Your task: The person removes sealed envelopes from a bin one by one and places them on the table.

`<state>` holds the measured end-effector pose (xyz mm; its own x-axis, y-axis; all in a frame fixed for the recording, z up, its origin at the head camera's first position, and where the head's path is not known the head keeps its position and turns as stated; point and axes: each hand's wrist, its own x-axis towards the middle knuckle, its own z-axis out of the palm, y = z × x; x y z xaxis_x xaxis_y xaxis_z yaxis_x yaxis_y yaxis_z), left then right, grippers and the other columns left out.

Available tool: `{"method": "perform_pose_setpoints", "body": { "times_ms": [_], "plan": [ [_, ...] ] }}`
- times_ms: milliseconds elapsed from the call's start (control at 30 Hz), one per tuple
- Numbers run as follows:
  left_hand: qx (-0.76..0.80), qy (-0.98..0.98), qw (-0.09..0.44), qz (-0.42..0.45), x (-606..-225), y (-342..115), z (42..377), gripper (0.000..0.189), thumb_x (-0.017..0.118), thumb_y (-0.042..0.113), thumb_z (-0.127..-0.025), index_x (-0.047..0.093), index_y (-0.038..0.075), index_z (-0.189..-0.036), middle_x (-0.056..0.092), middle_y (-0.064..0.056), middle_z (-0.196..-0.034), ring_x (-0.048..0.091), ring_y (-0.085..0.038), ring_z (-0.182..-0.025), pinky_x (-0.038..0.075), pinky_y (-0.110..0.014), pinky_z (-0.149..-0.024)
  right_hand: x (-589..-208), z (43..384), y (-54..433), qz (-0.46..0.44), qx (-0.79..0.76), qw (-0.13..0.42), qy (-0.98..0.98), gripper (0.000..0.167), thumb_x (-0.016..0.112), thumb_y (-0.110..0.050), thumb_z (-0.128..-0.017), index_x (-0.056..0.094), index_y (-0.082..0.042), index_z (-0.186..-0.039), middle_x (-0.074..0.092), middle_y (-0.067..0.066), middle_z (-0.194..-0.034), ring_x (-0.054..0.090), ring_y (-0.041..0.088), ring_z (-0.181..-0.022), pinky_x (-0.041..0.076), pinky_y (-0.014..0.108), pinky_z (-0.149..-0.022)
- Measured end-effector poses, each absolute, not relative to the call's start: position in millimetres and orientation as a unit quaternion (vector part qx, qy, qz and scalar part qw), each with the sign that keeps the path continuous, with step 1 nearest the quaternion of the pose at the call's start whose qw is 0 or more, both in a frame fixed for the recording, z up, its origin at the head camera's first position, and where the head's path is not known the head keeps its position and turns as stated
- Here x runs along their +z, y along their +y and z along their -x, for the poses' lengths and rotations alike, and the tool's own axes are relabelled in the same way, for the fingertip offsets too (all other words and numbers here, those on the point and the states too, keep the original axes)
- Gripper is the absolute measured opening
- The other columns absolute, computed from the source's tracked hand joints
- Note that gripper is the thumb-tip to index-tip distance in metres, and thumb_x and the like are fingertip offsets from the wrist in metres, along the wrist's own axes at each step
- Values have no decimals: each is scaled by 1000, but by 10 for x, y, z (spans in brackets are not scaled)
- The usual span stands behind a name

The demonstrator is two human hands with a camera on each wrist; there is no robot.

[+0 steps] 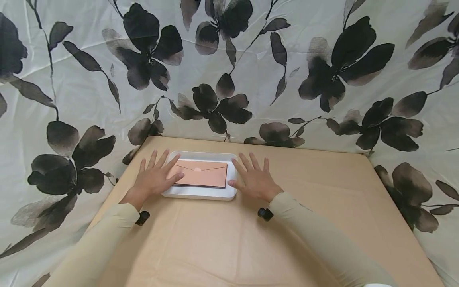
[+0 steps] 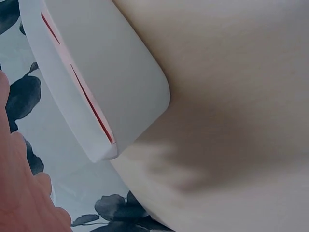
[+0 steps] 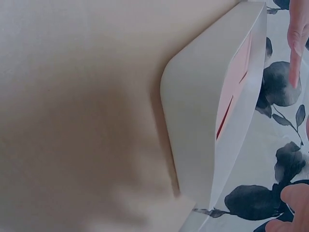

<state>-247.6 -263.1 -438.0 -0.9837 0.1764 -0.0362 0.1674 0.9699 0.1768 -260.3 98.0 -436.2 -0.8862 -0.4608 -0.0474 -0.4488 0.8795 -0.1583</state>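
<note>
A white rectangular tray (image 1: 201, 194) with rounded corners sits toward the back of the table. Inside it lies a small stack of envelopes, a peach envelope (image 1: 201, 176) on top with its flap side up and a darker edge below. My left hand (image 1: 152, 180), fingers spread, overlaps the tray's left end in the head view. At the right end is my right hand (image 1: 256, 182), also spread, fingertips right at the rim. Neither hand grips anything. Both wrist views show the tray's outer wall (image 2: 120, 67) from low down, with pink envelope edges (image 3: 236, 77) above it.
The table (image 1: 222, 239) has a tan, lightly creased covering. Behind and beside it hangs white cloth (image 1: 272, 79) with dark flowers. Each wrist carries a small black device (image 1: 265, 214) under a pale sleeve (image 1: 315, 231).
</note>
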Motion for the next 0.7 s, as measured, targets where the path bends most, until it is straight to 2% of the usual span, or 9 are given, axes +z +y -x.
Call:
{"method": "perform_pose_setpoints", "body": {
  "times_ms": [333, 567, 700],
  "plan": [
    [94, 991, 33, -84, -4436, -2631, 2469, 81, 36, 73, -101, 17, 32, -168, 5, -15, -178, -7, -50, -162, -4, -78, -124, -4368, 2597, 914, 245, -66, 40, 966, 85, 37, -74, -101, 17, -28, -169, 9, 8, -178, 4, 42, -165, 4, 81, -123],
    [89, 992, 36, -85, -4467, -2639, 2473, 80, 36, 73, -102, 17, 32, -168, 5, -16, -177, -5, -52, -161, -1, -78, -124, -4390, 2602, 843, 244, -89, 48, 965, 83, 42, -71, -101, 17, -28, -169, 8, 7, -179, 1, 41, -165, -2, 80, -123],
    [89, 992, 39, -86, -4485, -2647, 2481, 81, 36, 73, -101, 16, 33, -168, 4, -16, -177, -6, -51, -161, -1, -77, -124, -4403, 2611, 804, 242, -85, 44, 966, 83, 40, -71, -102, 18, -28, -169, 7, 6, -179, 3, 41, -165, 0, 80, -123]
  ]
}}
